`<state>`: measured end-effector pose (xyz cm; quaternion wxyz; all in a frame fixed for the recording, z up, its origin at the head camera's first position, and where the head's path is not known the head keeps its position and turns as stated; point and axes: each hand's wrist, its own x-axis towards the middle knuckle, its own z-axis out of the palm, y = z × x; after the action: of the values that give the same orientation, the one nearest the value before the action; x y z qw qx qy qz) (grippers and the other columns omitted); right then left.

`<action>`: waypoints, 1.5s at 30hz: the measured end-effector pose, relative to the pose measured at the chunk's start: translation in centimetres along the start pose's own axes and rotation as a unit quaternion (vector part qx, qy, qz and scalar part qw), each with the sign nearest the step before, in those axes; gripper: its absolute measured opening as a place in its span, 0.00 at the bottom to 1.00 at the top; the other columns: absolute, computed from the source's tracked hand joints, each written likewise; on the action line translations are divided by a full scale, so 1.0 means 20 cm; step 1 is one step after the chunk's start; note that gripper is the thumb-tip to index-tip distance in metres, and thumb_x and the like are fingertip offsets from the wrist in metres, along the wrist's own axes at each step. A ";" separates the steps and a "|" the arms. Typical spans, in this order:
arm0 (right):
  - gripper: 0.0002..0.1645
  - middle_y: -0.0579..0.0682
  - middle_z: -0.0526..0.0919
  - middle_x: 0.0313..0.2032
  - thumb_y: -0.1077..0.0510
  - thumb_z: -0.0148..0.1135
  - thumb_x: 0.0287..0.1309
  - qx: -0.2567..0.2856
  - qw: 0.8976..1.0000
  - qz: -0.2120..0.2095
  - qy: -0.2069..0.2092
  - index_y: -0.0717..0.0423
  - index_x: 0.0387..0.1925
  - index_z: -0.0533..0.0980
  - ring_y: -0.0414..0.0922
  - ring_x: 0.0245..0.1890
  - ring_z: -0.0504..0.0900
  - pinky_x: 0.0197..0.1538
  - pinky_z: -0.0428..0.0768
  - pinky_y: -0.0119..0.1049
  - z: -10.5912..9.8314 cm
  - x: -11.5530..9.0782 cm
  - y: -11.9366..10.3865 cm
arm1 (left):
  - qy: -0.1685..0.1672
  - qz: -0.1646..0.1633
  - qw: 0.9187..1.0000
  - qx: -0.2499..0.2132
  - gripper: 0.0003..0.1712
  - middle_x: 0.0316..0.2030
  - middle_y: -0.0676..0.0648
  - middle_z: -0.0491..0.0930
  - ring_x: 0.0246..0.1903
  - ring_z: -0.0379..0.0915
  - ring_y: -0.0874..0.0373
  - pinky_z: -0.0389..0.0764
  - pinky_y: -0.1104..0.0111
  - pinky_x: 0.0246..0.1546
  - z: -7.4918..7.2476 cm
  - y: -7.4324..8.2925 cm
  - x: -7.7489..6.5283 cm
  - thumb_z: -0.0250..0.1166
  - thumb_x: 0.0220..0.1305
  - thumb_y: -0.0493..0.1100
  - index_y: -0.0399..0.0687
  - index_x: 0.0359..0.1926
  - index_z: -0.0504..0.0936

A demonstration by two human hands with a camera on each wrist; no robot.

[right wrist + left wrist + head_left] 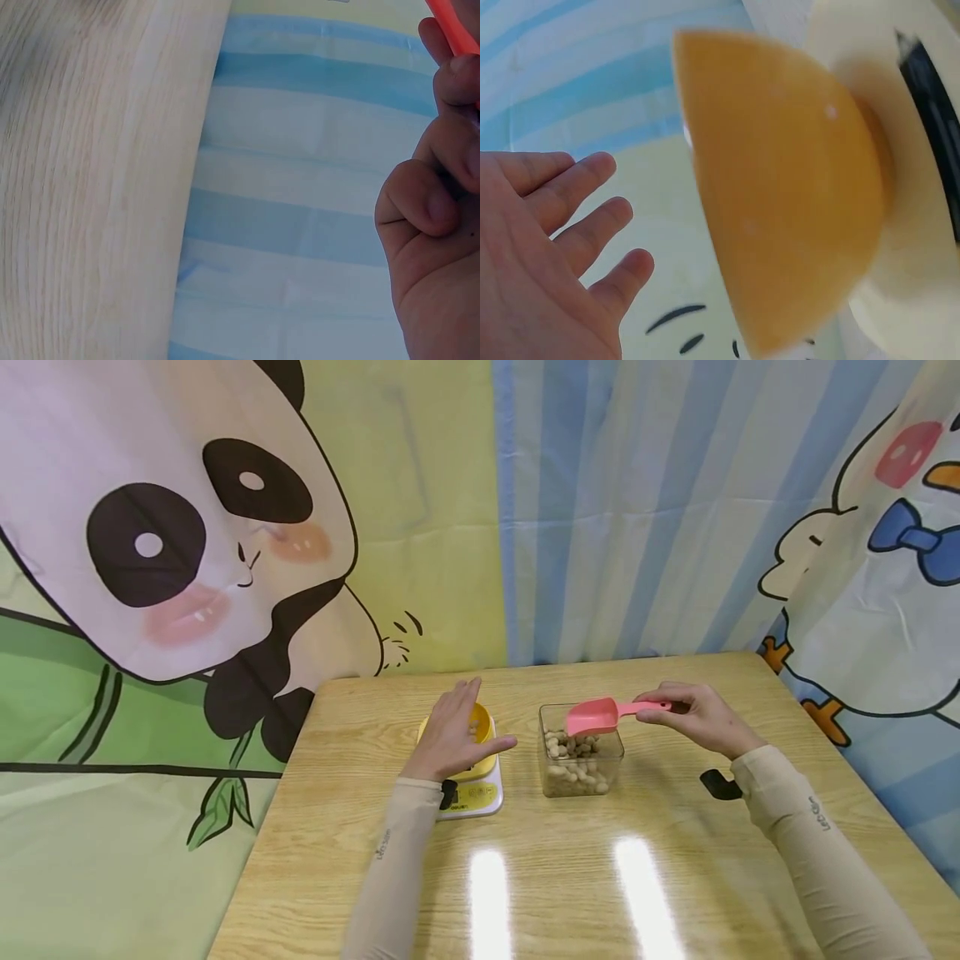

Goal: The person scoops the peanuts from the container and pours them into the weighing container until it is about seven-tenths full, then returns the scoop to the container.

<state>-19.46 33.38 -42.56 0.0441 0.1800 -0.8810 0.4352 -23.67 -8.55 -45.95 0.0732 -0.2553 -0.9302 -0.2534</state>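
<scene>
holding a pink scoop (592, 717) by its handle in the right hand (701, 718), with thumb and fingers clamped on it and, in the right wrist view, with other fingers curled in toward the palm. pointing leftward with the scoop's head, placed over the mouth of a clear box (617, 762) on the wooden worktop (315, 860); showing plain pink inside the visible hollow. cannot tell whether touching the box's rim. filled partway, in the box, with pale peanut-like pieces (573, 747), visible through the top and through the front wall, lying below the rim.

stretching out the left hand (447, 735) with fingers straight and thumb spread well apart, just beside a rounded orange-yellow bowl (787, 187); in the left wrist view, with a gap between fingertips and bowl wall. holding, in the bowl, at least a few similar pale pieces, glimpsed past the hand in the head view; cannot tell how many, with much of the inside covered. seated upright on a white scale (480, 797) with a yellow front panel, left of the clear box and near it, with a strip of wood between.
</scene>
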 end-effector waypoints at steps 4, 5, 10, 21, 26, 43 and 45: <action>0.13 0.48 0.83 0.32 0.55 0.71 0.63 0.012 1.000 -0.009 -0.006 0.43 0.49 0.86 0.46 0.25 0.72 0.26 0.75 0.36 0.01 0.00 -0.02 | -0.013 0.020 1.000 0.004 0.69 0.79 0.47 0.51 0.78 0.40 0.54 0.44 0.56 0.77 0.03 0.06 0.02 0.52 0.53 0.87 0.49 0.82 0.47; 0.12 0.48 0.84 0.32 0.55 0.71 0.63 0.014 1.000 -0.011 -0.007 0.43 0.48 0.87 0.46 0.25 0.72 0.26 0.75 0.36 0.02 0.00 -0.02 | -0.017 0.024 1.000 0.004 0.69 0.79 0.47 0.50 0.78 0.40 0.54 0.44 0.56 0.77 0.03 0.07 0.03 0.51 0.53 0.87 0.49 0.82 0.46; 0.12 0.50 0.83 0.32 0.57 0.69 0.64 0.013 1.000 -0.022 -0.016 0.47 0.49 0.86 0.45 0.24 0.71 0.26 0.74 0.35 0.03 0.00 0.00 | -0.025 0.032 0.999 0.001 0.68 0.80 0.51 0.49 0.78 0.38 0.57 0.40 0.60 0.77 0.08 0.14 0.04 0.51 0.52 0.88 0.56 0.82 0.43; 0.11 0.46 0.82 0.30 0.51 0.71 0.63 -0.008 1.000 -0.009 -0.008 0.38 0.48 0.86 0.46 0.24 0.71 0.26 0.73 0.37 0.02 0.00 0.00 | -0.072 0.045 0.996 0.014 0.69 0.80 0.51 0.45 0.79 0.36 0.57 0.37 0.60 0.77 0.15 0.26 0.07 0.47 0.51 0.90 0.55 0.82 0.42; 0.12 0.49 0.81 0.30 0.52 0.70 0.63 -0.014 1.000 -0.010 -0.020 0.42 0.49 0.86 0.45 0.23 0.70 0.26 0.72 0.36 0.02 0.01 -0.02 | -0.082 0.058 0.995 0.019 0.70 0.80 0.50 0.46 0.79 0.38 0.54 0.38 0.59 0.77 0.19 0.29 0.07 0.48 0.51 0.90 0.52 0.82 0.44; 0.13 0.38 0.80 0.28 0.52 0.71 0.63 -0.099 0.989 -0.081 -0.077 0.44 0.49 0.86 0.39 0.21 0.69 0.24 0.71 0.34 -0.02 0.10 -0.07 | -0.087 0.069 0.994 0.015 0.69 0.79 0.46 0.52 0.78 0.45 0.51 0.43 0.57 0.77 0.25 0.31 0.09 0.53 0.51 0.87 0.52 0.82 0.46; 0.12 0.37 0.81 0.29 0.53 0.71 0.62 -0.110 0.984 -0.104 -0.091 0.45 0.48 0.87 0.39 0.22 0.71 0.24 0.73 0.33 -0.03 0.13 -0.09 | -0.087 0.068 0.994 0.013 0.69 0.79 0.46 0.53 0.77 0.46 0.51 0.43 0.57 0.77 0.25 0.31 0.09 0.53 0.51 0.88 0.52 0.82 0.47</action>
<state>-21.25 32.21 -40.19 0.0279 0.3036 -0.9004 0.3103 -22.19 -0.60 -47.14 0.0124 -0.3384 -0.9166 -0.2126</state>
